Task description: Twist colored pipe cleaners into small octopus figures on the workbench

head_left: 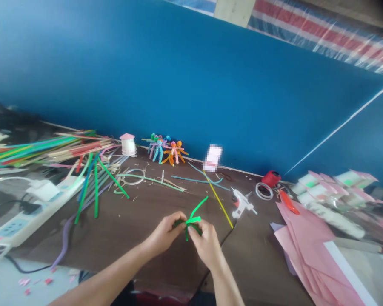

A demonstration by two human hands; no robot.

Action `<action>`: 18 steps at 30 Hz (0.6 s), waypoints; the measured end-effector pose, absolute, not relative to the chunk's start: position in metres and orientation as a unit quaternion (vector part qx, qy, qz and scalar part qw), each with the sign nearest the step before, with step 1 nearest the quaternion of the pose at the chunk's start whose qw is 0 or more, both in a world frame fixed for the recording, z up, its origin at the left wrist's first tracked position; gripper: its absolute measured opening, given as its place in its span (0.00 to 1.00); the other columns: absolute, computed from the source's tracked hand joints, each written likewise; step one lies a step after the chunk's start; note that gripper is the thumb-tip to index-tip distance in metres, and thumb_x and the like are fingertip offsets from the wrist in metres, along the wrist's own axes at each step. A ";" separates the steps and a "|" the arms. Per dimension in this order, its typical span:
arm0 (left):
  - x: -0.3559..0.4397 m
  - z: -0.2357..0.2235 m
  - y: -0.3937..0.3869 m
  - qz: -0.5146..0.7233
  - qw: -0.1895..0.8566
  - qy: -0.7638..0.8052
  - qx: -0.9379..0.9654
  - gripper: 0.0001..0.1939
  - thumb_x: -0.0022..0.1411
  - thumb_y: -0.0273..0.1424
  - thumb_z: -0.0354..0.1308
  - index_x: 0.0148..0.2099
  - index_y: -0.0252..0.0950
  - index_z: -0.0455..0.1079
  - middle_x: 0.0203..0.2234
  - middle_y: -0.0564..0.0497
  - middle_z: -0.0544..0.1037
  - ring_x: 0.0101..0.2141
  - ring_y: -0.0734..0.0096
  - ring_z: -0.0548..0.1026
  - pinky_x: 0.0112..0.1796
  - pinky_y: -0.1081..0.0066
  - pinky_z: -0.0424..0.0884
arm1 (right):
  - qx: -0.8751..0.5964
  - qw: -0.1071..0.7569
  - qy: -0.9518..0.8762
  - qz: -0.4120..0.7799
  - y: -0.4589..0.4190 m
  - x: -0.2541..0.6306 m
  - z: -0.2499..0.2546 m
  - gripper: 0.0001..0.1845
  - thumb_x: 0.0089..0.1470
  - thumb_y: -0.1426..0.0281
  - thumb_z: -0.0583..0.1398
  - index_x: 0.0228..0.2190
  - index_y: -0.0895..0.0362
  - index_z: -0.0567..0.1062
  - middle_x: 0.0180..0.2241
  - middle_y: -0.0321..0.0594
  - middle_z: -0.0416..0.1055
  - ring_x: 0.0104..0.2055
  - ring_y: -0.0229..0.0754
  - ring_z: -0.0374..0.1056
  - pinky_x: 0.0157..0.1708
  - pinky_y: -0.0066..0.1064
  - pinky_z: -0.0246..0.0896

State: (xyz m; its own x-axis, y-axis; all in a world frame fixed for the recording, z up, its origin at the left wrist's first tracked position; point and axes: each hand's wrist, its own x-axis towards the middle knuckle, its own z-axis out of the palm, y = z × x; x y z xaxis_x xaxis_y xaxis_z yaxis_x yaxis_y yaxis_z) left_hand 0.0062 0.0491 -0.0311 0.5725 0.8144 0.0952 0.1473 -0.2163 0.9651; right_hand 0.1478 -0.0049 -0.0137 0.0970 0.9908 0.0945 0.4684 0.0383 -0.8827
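Grip: narrow pinch by both hands, fingers closed, on one bright-green pipe cleaner (198,207). L hand (164,233) & R hand (206,246) nearly touching, held over dark-brown wooden table (124,225). Stem bent into small loop/knot btwn fingertips, exact turns hidden by fingers; one long end rises up & to R, short end hangs below hands.

Nearest R hand: yellow stem (218,199) on tbl, just beyond fingers; black cable (218,250) runs under R forearm. Further R: white hot glue gun (241,203), white coil (264,191), red spool (271,178), orange-red item (286,202) (kind unclear), on stack of pink paper sheets (306,250). Pale packets (328,191) w/ pink edges, heaped at far R.

Nearest L hand: loose green stems (96,191) & purple stem (64,242), fanned on tbl. Further L: multicolour stem bundle (41,148), white power strip (28,216) at tbl edge.

Back edge, against blue wall (178,76): white cup w/ pink top (128,144), row of pipe-cleaner figures (167,151) standing in green, blue, pink & orange, blurred pale-pink card (212,158). Thin strips & scraps scattered across tbl, approx. centre to L.
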 end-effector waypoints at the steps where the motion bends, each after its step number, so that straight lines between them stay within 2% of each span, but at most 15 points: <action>1: 0.007 -0.032 0.049 0.320 0.536 0.342 0.703 0.08 0.56 0.32 0.49 0.31 0.32 0.64 0.22 0.55 0.64 0.26 0.75 0.61 0.29 0.76 0.58 | -0.605 0.436 -0.567 0.351 -0.004 0.147 -0.017 0.08 0.48 0.71 0.55 0.27 0.58 0.73 0.22 0.36 0.70 0.24 0.36 0.65 0.25 0.24 0.57; 4: 0.011 -0.038 0.047 0.324 0.578 0.353 0.660 0.08 0.55 0.33 0.50 0.30 0.32 0.64 0.21 0.55 0.64 0.26 0.75 0.62 0.29 0.76 0.58 | -0.587 0.484 -0.476 0.442 -0.001 0.144 -0.030 0.09 0.47 0.69 0.55 0.29 0.60 0.73 0.17 0.32 0.64 0.15 0.31 0.55 0.15 0.22 0.50; 6: 0.014 -0.042 0.046 0.325 0.618 0.358 0.620 0.09 0.55 0.35 0.51 0.30 0.33 0.63 0.20 0.56 0.64 0.25 0.76 0.62 0.28 0.76 0.59 | -0.589 0.494 -0.440 0.465 0.000 0.143 -0.035 0.11 0.47 0.68 0.55 0.30 0.61 0.73 0.15 0.30 0.61 0.12 0.29 0.50 0.12 0.21 0.45; 8: 0.017 -0.046 0.044 0.323 0.659 0.365 0.573 0.11 0.53 0.37 0.52 0.29 0.33 0.63 0.20 0.57 0.63 0.23 0.77 0.62 0.27 0.76 0.59 | -0.601 0.492 -0.456 0.434 -0.001 0.143 -0.036 0.10 0.47 0.68 0.55 0.29 0.60 0.73 0.16 0.31 0.62 0.14 0.31 0.54 0.14 0.22 0.49; 11: 0.019 -0.049 0.041 0.313 0.705 0.380 0.510 0.13 0.51 0.39 0.55 0.29 0.33 0.62 0.20 0.57 0.63 0.23 0.77 0.63 0.27 0.75 0.61 | -0.618 0.470 -0.524 0.350 -0.002 0.146 -0.032 0.07 0.47 0.70 0.56 0.27 0.59 0.73 0.21 0.36 0.69 0.24 0.37 0.64 0.25 0.25 0.58; 13: 0.019 -0.047 0.040 0.300 0.726 0.390 0.480 0.13 0.49 0.39 0.56 0.28 0.32 0.62 0.19 0.57 0.64 0.22 0.78 0.63 0.27 0.74 0.63 | -0.627 0.452 -0.553 0.310 -0.002 0.148 -0.030 0.06 0.48 0.71 0.55 0.25 0.58 0.73 0.24 0.38 0.71 0.28 0.39 0.67 0.30 0.26 0.59; 18: 0.016 -0.041 0.041 0.249 0.799 0.395 0.379 0.12 0.45 0.36 0.58 0.27 0.32 0.63 0.18 0.55 0.67 0.20 0.77 0.64 0.24 0.73 0.64 | -0.643 0.385 -0.637 0.182 -0.005 0.149 -0.028 0.06 0.49 0.75 0.53 0.26 0.56 0.70 0.26 0.37 0.71 0.30 0.40 0.67 0.33 0.28 0.57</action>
